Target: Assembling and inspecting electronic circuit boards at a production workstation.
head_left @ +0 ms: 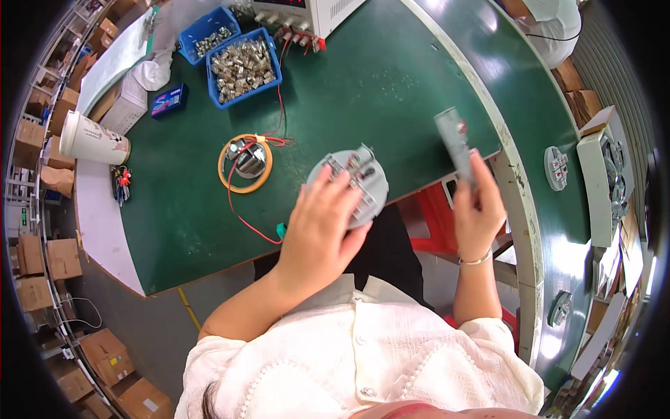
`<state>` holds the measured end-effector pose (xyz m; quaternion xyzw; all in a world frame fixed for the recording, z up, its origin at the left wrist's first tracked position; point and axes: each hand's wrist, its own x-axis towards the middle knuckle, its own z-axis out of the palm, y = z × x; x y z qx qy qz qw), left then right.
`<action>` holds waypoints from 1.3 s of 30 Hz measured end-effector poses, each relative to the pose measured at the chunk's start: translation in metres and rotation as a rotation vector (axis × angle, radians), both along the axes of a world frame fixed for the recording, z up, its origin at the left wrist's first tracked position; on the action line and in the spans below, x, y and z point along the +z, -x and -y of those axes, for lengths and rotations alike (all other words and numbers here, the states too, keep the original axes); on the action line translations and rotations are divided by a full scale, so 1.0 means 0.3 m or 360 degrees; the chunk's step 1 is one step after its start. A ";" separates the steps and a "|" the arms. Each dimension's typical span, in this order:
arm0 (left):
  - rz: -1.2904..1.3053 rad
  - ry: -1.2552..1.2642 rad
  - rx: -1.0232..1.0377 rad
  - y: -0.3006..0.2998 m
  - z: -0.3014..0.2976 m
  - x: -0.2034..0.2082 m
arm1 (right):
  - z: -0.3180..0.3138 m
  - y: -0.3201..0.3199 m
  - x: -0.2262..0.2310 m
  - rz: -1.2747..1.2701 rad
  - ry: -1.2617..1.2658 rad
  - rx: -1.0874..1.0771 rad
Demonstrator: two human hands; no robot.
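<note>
At the table's near edge, my left hand is closed on a round grey plastic housing, its fingers over the top and the thumb at the near rim. Small parts with bits of red and black show inside the housing; my fingers hide some of them. Off to the right, my right hand pinches the near end of a long flat grey plastic piece with a small red spot. That piece is tilted up, apart from the housing, and slightly blurred.
A yellow-orange ring surrounds a shiny metal part. Thin red wires run from a power supply to a green clip. Blue bins hold small metal parts. A paper cup stands left; a conveyor carries round units at right.
</note>
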<state>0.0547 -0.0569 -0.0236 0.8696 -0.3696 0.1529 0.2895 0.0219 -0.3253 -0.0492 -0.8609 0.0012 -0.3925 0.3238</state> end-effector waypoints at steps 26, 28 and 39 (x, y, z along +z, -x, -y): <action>-0.1837 0.2149 -0.0176 0.084 -0.123 0.110 | -0.213 0.092 0.042 -0.0378 -0.1928 0.0865; -0.1824 0.2194 -0.0113 0.094 -0.123 0.115 | -0.212 0.092 0.045 -0.0343 -0.1861 0.0912; -0.1195 0.1457 0.0289 0.038 -0.102 0.152 | -0.091 0.026 0.057 -0.0410 -0.2145 0.0644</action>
